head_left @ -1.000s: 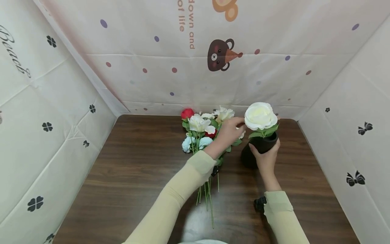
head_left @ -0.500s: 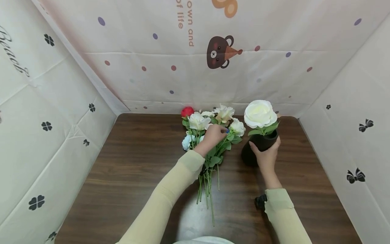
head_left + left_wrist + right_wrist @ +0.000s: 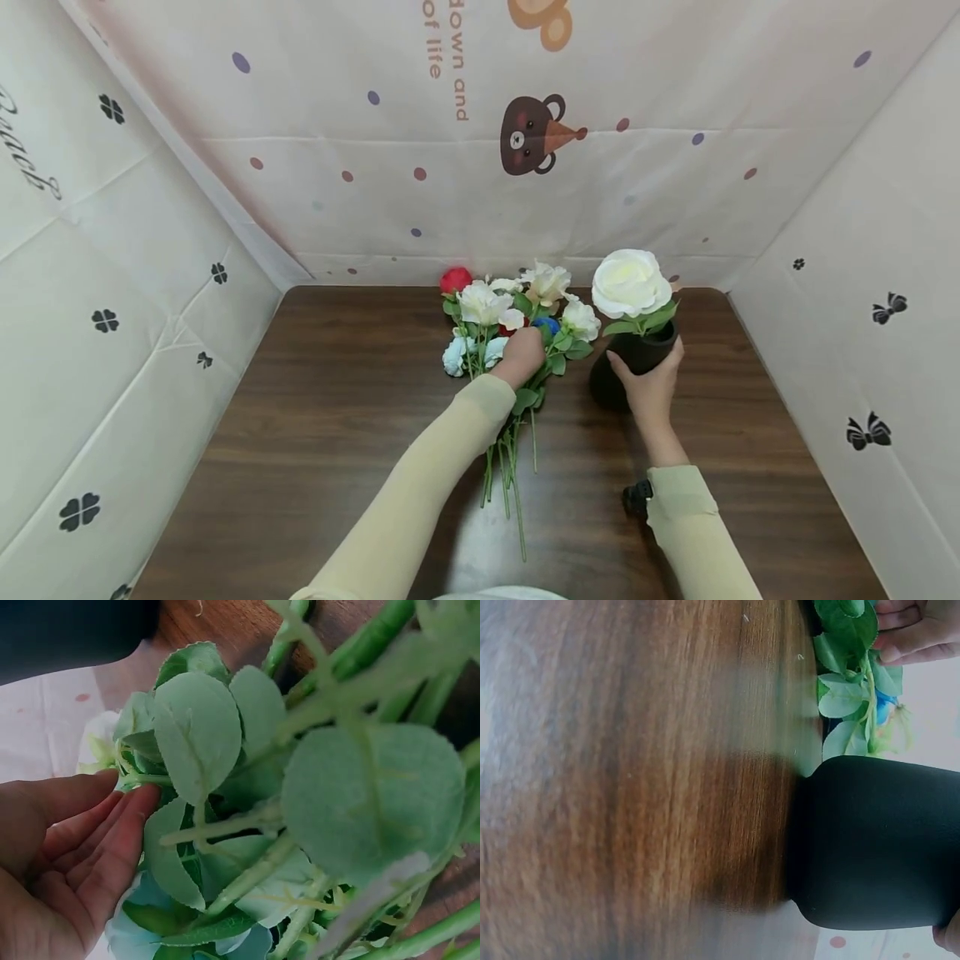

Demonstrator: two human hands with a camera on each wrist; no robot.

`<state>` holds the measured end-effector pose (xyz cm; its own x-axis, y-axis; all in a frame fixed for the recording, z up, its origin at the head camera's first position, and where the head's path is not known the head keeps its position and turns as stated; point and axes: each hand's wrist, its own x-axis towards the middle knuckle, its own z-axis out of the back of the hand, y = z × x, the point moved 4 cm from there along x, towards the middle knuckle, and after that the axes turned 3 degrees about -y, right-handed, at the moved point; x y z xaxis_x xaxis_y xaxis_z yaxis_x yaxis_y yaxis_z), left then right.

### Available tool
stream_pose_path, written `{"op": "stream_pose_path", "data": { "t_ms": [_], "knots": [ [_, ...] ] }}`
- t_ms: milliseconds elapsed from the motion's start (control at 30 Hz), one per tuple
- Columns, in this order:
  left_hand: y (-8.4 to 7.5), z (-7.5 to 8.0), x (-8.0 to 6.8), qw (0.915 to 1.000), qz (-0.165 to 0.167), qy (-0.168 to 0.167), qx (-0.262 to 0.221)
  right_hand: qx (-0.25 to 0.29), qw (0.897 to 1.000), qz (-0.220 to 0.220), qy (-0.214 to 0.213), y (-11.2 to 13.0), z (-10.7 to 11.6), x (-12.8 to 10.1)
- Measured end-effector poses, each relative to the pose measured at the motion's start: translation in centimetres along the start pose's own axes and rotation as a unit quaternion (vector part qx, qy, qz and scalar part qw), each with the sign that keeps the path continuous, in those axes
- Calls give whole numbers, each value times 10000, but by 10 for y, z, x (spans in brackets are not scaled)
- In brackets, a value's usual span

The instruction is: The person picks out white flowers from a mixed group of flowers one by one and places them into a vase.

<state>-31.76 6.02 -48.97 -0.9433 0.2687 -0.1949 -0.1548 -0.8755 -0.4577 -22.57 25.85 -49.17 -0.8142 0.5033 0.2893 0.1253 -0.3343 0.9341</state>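
Note:
My right hand grips the side of a black vase near its mouth. A large white artificial rose with green leaves stands in that vase. The vase's base is at the tabletop in the right wrist view. Over a loose pile of artificial flowers reaches my left hand. In the left wrist view its thumb and fingers lie slightly apart, by a thin green stem and round leaves. White blooms, a blue bloom, a red bloom and pale blue blooms surround it.
Long green stems of the pile point toward the front of the brown wooden table. A printed cloth hangs behind the table's back edge, with more cloth at both sides. Part of a white round object shows at the bottom edge.
My left hand has moved left, away from beside the white rose, and down into the flower pile, uncovering a white bloom and the blue one. My right hand keeps holding the vase.

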Motion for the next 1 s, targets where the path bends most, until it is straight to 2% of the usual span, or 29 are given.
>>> {"op": "stream_pose_path", "data": {
  "t_ms": [133,400,500,733,867,1000],
  "knots": [
    [-2,-3,1,9998,54,3,184,-33,10000,-54,-7,0,1,1],
    [-8,-10,0,9955,258,30,907,-95,10000,5,-21,0,1,1],
    [-9,-10,0,9953,240,14,941,-116,9999,3,-12,0,1,0],
    [-1,-3,3,9998,123,34,139,-68,10000,5,-49,0,0,2],
    [4,4,4,9994,164,178,-262,-85,10000,22,-6,0,0,2],
    [6,14,3,9984,148,130,-536,-41,10000,33,9,0,1,0]
  ]
}}
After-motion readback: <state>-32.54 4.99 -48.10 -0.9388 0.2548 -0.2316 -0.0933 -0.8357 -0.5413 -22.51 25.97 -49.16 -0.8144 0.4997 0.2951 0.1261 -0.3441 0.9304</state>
